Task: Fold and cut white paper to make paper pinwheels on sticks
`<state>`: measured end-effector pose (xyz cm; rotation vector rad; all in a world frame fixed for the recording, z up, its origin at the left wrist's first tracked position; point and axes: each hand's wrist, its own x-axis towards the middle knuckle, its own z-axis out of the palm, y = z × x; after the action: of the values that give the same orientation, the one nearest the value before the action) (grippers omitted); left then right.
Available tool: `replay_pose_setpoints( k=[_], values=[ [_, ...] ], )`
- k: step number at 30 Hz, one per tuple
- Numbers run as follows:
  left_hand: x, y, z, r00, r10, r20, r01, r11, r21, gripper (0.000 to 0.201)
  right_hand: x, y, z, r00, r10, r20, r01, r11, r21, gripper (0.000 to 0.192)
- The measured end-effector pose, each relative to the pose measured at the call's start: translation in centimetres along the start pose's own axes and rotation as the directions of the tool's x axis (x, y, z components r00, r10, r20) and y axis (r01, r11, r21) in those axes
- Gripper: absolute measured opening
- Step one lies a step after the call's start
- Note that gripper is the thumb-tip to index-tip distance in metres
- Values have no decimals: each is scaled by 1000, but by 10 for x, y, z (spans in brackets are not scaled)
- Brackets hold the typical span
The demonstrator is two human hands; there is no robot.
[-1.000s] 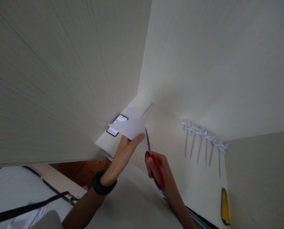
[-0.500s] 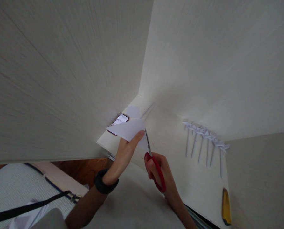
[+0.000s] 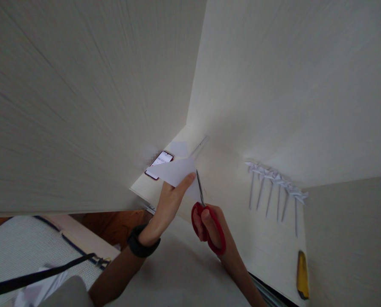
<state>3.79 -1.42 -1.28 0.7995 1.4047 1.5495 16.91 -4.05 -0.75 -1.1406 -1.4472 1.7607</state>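
Observation:
A white sheet of paper (image 3: 174, 171) is pinched in my left hand (image 3: 173, 198), the thumb lying on top near its right edge. My right hand (image 3: 220, 228) holds red-handled scissors (image 3: 224, 241), fingers through the loops. The blades point up and away, along the right edge of the paper beside my left thumb; whether they are in the paper is hard to make out. Partly under the paper, to its left, lies a lit phone (image 3: 162, 158). Behind it another piece of white paper (image 3: 179, 148) rests on the white surface, with a thin stick (image 3: 199, 146) at its right.
Several paper pinwheels on sticks (image 3: 275, 177) lie in a row at the right against the wall. Nearer me, a yellow-handled cutter (image 3: 302, 275) sits by the right panel. White walls (image 3: 139, 85) rise at the left and back. A black strap (image 3: 43, 275) crosses the lower left.
The scissors' handles have spread wider apart in my right hand. The paper has tilted slightly and shifted a little to the right, showing more of the phone.

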Motion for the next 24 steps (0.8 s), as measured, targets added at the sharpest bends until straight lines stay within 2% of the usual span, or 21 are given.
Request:
replay_pose_setpoints(
  k=[9,15,20,24],
  values=[
    [0,0,2,1000,4,9,-4,1000,-2,31,1,2,1,1000,-27,-15,27,999,-24,66],
    [0,1,2,999,-20,28,21,999,-41,32,3,6,2,1000,9,-18,-8,1000,24,67],
    [2,-3,3,1000,-27,6,28,996,-84,34,5,4,2,999,-1,-40,-1,999,-41,69],
    [1,-2,4,998,-57,35,60,995,-84,31,5,6,0,998,-20,-57,17,998,-56,70]
  ],
)
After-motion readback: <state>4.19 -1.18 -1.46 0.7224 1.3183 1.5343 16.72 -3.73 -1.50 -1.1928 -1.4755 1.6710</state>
